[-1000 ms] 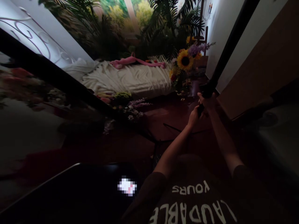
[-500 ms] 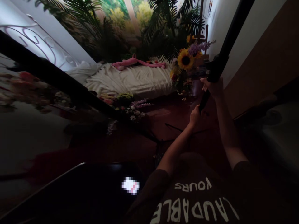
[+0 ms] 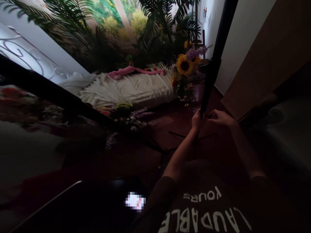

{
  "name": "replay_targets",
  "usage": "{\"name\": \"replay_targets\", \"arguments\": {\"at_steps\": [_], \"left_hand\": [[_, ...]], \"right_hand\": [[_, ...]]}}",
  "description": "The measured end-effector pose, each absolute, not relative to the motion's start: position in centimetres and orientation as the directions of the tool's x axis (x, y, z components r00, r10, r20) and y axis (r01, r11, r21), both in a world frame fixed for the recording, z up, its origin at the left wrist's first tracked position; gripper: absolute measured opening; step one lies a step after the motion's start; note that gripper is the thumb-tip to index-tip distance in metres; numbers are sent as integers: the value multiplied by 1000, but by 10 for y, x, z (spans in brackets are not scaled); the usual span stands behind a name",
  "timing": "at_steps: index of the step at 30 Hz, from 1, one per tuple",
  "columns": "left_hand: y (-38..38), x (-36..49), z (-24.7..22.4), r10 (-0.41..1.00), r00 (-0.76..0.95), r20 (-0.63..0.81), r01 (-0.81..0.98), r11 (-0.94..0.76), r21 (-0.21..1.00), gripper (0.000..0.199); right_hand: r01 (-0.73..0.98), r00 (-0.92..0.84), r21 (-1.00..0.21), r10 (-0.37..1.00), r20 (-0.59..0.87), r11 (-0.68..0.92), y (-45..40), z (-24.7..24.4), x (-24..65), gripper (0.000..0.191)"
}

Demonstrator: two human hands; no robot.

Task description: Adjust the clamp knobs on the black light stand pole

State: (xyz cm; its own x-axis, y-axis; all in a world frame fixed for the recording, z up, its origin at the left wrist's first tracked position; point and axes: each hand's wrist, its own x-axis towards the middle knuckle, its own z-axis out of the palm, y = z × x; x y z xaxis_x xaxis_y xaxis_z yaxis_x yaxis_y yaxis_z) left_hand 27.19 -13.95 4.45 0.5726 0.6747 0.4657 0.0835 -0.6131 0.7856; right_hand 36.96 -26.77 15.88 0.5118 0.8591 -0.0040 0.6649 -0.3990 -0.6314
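A black light stand (image 3: pixel 213 64) rises on my right, its pole slanting up past the top of the view. My left hand (image 3: pixel 197 120) is wrapped round the lower part of this pole. Just right of it, my right hand (image 3: pixel 222 117) is closed in a pinch at a small dark knob on the stand's side, mostly hidden by the fingers and the dim light. Thin dark legs (image 3: pixel 177 134) spread over the floor below.
A second black pole (image 3: pixel 65 100) crosses on the left. Ahead are a cloth-draped bench (image 3: pixel 128 89) with a pink plush toy (image 3: pixel 126 70), sunflowers (image 3: pixel 184 64) and palm leaves (image 3: pixel 165 29). A dark flat surface (image 3: pixel 80 207) with a blurred bright patch lies lower left.
My right hand has let go of the pole higher up and come down beside my left hand, to the knob. My left hand still grips the pole. The view has shifted slightly.
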Motion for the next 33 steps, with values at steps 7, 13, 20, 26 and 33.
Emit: {"name": "replay_targets", "arguments": {"at_steps": [7, 13, 20, 26, 33], "left_hand": [[-136, 273, 42, 657, 572, 491, 72, -637, 768, 33], [-135, 273, 39, 648, 561, 515, 55, -650, 758, 38], [-132, 272, 36, 638, 595, 489, 40, -632, 774, 37], [-132, 271, 35, 644, 598, 477, -9, -590, 808, 40], [-135, 264, 44, 648, 621, 441, -137, -464, 875, 49]], "right_hand": [[599, 645, -635, 764, 20, -489, -284, 120, 349, 31], [12, 772, -957, 611, -175, -290, -252, 88, 345, 48], [-613, 401, -784, 817, -414, -97, -241, 87, 349, 40], [-934, 268, -335, 865, -424, 125, -250, 86, 351, 29], [-989, 40, 138, 995, -87, 52, -251, 70, 347, 23]]}}
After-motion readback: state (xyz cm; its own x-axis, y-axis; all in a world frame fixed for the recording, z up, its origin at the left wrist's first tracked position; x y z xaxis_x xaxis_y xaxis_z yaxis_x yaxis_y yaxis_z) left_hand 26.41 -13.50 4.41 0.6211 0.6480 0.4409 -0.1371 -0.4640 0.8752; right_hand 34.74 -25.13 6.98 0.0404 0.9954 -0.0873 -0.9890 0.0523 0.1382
